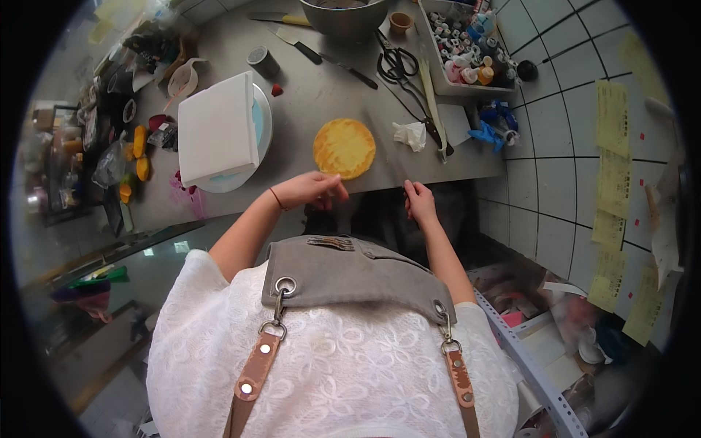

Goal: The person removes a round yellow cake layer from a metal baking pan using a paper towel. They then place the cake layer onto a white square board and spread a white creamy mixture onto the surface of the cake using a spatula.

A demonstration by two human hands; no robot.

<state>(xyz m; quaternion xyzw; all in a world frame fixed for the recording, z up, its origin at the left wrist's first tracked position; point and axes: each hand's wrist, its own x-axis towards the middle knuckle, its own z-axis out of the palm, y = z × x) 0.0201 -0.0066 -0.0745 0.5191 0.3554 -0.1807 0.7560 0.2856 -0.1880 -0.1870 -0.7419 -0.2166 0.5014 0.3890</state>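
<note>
A round golden sponge cake layer (344,147) lies flat near the front edge of the steel worktable (296,117). My left hand (323,189) is at its near edge, fingers loosely bent and apart, with nothing visible in them. Motion blurs the fingertips, so I cannot tell whether they touch the cake. To the right of the cake, at the table's edge, my right hand (420,201) is closed around a long thin-bladed tool (395,164). Its blurred blade points away from me over the table; the handle is mostly hidden in my fist.
A white foam slab (219,128) rests over a round turntable (265,128) on the left. Several knives (350,71), black-handled scissors (398,61) and a steel bowl (345,19) lie farther back. A crumpled tissue (409,136) and a bin of bottles (468,87) are on the right.
</note>
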